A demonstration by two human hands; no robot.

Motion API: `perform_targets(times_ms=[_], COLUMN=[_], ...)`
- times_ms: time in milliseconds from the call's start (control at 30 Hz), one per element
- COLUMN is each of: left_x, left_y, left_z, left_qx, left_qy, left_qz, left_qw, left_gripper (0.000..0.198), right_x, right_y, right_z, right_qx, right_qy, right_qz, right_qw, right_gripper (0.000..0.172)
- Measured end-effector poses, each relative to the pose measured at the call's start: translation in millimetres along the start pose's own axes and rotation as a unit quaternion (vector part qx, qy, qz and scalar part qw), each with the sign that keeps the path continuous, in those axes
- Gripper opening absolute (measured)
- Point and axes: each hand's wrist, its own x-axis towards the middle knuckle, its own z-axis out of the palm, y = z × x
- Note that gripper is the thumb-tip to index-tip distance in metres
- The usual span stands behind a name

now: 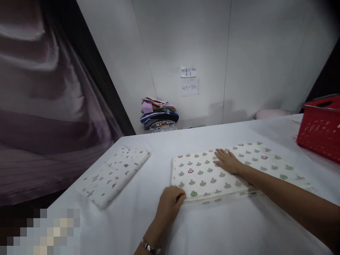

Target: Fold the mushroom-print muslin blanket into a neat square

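A white cloth (204,173) printed with grey mushroom-like shapes and a few red and green motifs lies folded in layers on the white table (156,177). At its near left corner, my left hand (170,202) has its thumb and fingers closed on the edge. My right hand (228,162) rests flat on top near the cloth's middle, fingers spread. To the left lies a second folded white cloth (117,173) with small dark prints, apart from both hands.
Folded textiles (159,115) are stacked beyond the table against the wall. A red plastic basket (321,127) stands at the right. Two paper notes (190,87) are fixed to the wall. A shiny mauve curtain (53,106) hangs at the left.
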Motion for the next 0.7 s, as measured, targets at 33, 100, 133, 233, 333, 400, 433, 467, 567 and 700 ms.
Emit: perform_targets(times_ms=[33, 100, 133, 233, 333, 400, 433, 467, 567, 700], left_x=[0.5, 2.1, 3.0, 4.9, 3.4, 2.2, 3.0, 5.6, 28.4, 85.6], left_y=[-0.3, -1.5, -2.5, -6.7, -10.4, -10.3, -9.1, -7.1, 2.5, 9.9], left_z=[0.0, 0.6, 1.3, 4.1, 4.7, 0.8, -2.5, -6.5, -16.9, -8.7], left_qx=[-0.001, -0.006, -0.01, -0.022, -0.039, -0.059, -0.07, -0.078, -0.061, 0.017], left_qy=[-0.002, -0.008, -0.009, -0.008, -0.004, 0.013, 0.03, 0.05, 0.114, 0.121], left_qz=[-0.003, -0.008, -0.011, -0.014, -0.014, -0.02, -0.023, -0.024, 0.008, 0.074], left_qw=[1.0, 1.0, 1.0, 1.0, 0.999, 0.998, 0.997, 0.995, 0.992, 0.99], left_gripper=[0.015, 0.014, 0.014, 0.013, 0.014, 0.014, 0.014, 0.015, 0.019, 0.033], right_x=[2.1, 7.2, 9.6, 13.2, 11.6, 9.5, 8.5, 7.7, 6.4, 7.5], right_y=[-2.9, -11.3, -15.9, -27.2, -31.6, -32.0, -32.1, -32.2, -34.0, -39.0], right_z=[-0.6, 0.1, 1.6, 7.7, 9.7, 7.8, 6.4, 4.9, 1.8, -1.2], right_qx=[0.002, 0.016, 0.026, 0.061, 0.085, 0.091, 0.091, 0.089, 0.075, 0.069], right_qy=[0.007, 0.019, 0.023, 0.027, 0.044, 0.058, 0.066, 0.074, 0.089, 0.081], right_qz=[0.002, -0.006, -0.016, -0.042, -0.048, -0.046, -0.043, -0.041, -0.043, -0.046], right_qw=[1.0, 1.0, 0.999, 0.997, 0.994, 0.993, 0.993, 0.992, 0.992, 0.993], right_gripper=[0.068, 0.066, 0.066, 0.065, 0.064, 0.062, 0.061, 0.06, 0.057, 0.057])
